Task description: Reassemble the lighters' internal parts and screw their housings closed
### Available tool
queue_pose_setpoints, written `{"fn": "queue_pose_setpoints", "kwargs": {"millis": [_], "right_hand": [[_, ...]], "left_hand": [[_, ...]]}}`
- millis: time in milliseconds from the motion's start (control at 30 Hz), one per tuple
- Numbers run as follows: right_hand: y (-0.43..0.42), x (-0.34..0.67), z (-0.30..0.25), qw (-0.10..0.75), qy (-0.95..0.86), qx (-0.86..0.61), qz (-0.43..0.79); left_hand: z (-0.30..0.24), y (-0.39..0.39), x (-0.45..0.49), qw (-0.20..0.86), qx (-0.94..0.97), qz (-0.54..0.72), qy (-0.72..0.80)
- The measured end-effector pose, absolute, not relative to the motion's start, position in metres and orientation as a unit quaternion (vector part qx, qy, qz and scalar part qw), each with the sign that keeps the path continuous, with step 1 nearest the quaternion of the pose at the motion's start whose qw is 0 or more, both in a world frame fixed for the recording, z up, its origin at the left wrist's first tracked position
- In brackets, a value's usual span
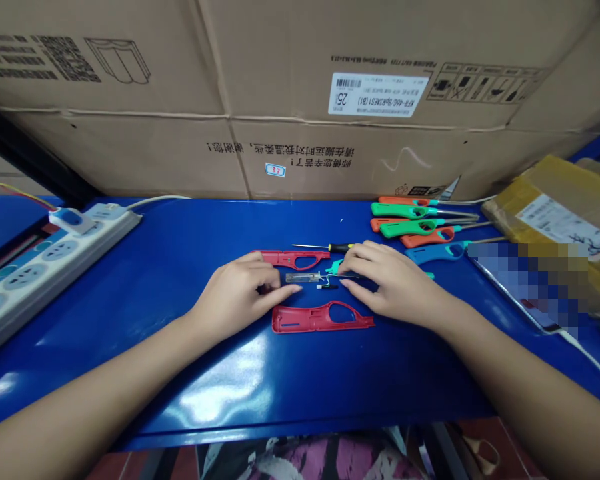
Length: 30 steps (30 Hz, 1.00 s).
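Lying crosswise, both red shells (316,321) point narrow-end right.

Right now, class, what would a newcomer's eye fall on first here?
First, two red shells: the near one lies on the blue table, the far one beside the left hand. Next, the green, orange and blue lighters bunched at the table's back right, and the cardboard box with upside-down print behind.
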State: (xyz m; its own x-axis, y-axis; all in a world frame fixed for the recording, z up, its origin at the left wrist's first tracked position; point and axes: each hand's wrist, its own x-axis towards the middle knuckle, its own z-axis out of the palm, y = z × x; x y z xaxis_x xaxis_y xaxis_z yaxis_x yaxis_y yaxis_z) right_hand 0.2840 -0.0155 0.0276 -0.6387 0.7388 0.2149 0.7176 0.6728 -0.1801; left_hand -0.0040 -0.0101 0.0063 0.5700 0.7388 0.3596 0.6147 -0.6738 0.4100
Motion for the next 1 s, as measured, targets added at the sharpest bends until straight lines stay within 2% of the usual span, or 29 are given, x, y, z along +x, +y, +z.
{"fn": "queue_pose_setpoints", "kwargs": {"millis": [167,367,600,767,1000], "right_hand": [[-0.012,0.302,0.033,0.044,-0.875,-0.479,0.054],[-0.010,0.308,0.036,0.027,-0.889,-0.444,0.105],[-0.015,0.300,0.036,0.047,-0.873,-0.466,0.133],[-0.015,0.305,0.040,0.096,-0.867,-0.464,0.154],[-0.013,0.306,0.040,0.086,-0.877,-0.450,0.143]], "left_hand": [[0.005,-0.008,-0.003,0.108,0.890,0.247,0.368],[-0.006,-0.003,0.000,0.080,0.904,0.231,0.350],[-0.001,-0.003,-0.002,0.091,0.894,0.254,0.358],[0.005,-0.005,-0.003,0.150,0.854,0.303,0.395],[0.005,-0.008,0.000,0.223,0.826,0.358,0.374]]}}
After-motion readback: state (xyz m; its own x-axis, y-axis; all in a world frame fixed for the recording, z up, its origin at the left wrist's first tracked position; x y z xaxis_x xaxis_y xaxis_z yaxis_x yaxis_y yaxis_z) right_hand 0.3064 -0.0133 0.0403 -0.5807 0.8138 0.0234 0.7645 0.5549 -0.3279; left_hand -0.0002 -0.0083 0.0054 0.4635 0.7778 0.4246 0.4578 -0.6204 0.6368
